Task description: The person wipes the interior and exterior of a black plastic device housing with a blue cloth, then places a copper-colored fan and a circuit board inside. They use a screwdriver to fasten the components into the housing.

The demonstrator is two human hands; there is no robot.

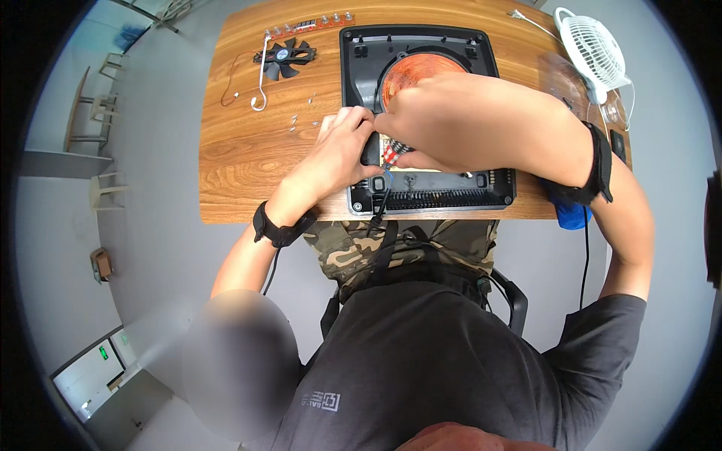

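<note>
An opened induction cooker [432, 199] lies on the table before me, its black housing showing a round copper coil [417, 69]. My right hand [425, 124] reaches over the near left part of it. Its fingers are closed around a tool with a red, black and white patterned handle [392, 152]; the tip is hidden. My left hand [340, 150] rests at the housing's left edge, fingers bent over a black part [370, 152] and thumb near the tool. A thin blue wire shows beneath the tool. A black cord hangs off the housing's near edge.
A black cooling fan [283, 57] lies at the far left, with a white hooked strip beside it. Small screws or pins [293, 122] are scattered left of the housing. A red strip with clear round parts [308, 26] lies farther back. A white desk fan [593, 51] stands far right.
</note>
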